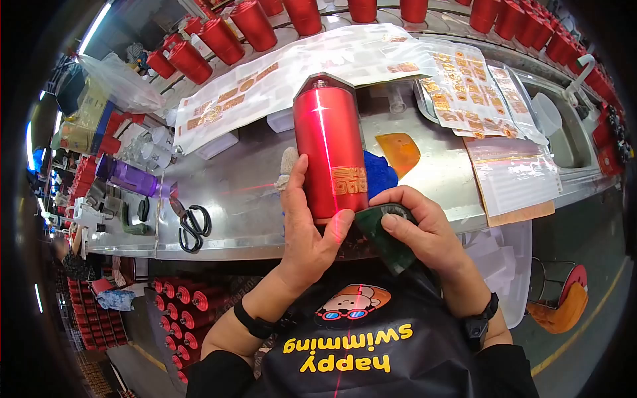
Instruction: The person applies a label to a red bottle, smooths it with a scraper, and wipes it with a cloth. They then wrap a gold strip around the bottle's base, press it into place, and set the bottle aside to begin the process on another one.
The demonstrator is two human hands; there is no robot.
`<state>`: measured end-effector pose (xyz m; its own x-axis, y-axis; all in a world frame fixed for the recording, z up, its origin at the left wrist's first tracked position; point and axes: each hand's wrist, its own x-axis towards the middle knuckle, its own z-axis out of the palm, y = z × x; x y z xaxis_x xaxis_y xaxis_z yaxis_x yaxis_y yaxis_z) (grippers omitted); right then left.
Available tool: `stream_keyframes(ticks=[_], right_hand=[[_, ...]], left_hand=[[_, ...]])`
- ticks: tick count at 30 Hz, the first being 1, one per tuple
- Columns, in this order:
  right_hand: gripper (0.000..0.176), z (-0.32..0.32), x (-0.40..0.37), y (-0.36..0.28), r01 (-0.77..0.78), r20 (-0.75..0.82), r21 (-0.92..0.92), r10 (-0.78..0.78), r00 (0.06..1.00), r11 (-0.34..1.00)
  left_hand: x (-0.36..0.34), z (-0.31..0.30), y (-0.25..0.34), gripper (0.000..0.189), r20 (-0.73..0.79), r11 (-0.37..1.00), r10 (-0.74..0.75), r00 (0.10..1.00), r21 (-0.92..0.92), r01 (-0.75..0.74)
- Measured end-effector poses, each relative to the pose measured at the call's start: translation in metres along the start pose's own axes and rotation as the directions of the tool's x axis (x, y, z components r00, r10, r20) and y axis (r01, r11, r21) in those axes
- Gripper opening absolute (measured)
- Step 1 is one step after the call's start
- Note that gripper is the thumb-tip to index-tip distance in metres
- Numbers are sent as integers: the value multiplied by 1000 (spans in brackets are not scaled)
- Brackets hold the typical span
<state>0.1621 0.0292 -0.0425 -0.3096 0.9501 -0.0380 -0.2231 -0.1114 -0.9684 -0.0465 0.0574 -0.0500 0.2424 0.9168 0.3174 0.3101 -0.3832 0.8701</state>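
A large red cylinder (326, 139) with a gold character pattern near its lower end lies in front of me, over the metal bench. My left hand (308, 229) is wrapped round its lower left side, thumb at the bottom edge. Between the thumb and fingers of my right hand (421, 229) is a dark green flat piece (391, 242), touching or close to the cylinder's lower right edge. A blue cloth (379, 171) sits just right of the cylinder, beside an orange flat piece (399, 154).
Black-handled scissors (191, 227) and a purple bottle (127, 176) lie at the left. Gold sticker sheets (464, 89) and a long white sheet (229, 109) cover the back. Red cylinders (253, 25) line the far side. A sink (569, 142) is at the right.
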Motion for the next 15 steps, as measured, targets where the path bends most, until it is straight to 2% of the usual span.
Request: stream_keyframes(ticks=[2, 4, 6, 8, 9, 10, 13, 15], right_hand=[[23, -1, 0, 3, 2, -12, 2, -2, 1000, 1000], [23, -1, -1, 2, -15, -19, -4, 15, 1000, 1000], [23, -2, -2, 2, -15, -30, -15, 15, 999, 1000], [24, -4, -2, 4, -1, -45, -29, -1, 999, 1000], [24, -6, -3, 5, 12, -51, -49, -14, 999, 999], [24, -7, -3, 6, 24, -58, -67, -27, 998, 997], [24, -7, -3, 8, 22, -82, -46, -26, 996, 999], [23, -7, -4, 7, 7, -96, -25, -10, 995, 1000]], left_hand=[[0, -1, -1, 80, 5, 1000, -2, 1000, 8, 2], [0, -1, -2, 77, -4, 993, 6, 1000, -120, -7], [1, -1, -1, 71, -29, 926, 23, 999, -375, -32], [-6, -14, -8, 62, -84, 978, 203, 976, -31, -206], [-8, -21, -10, 58, -85, 948, 296, 951, 147, -282], [-7, -25, -2, 39, -94, 869, 434, 896, 306, -389], [-11, -28, -4, 27, 124, 660, 634, 764, 428, -617], [-6, -26, 2, 26, 141, 659, 632, 762, 421, -624]])
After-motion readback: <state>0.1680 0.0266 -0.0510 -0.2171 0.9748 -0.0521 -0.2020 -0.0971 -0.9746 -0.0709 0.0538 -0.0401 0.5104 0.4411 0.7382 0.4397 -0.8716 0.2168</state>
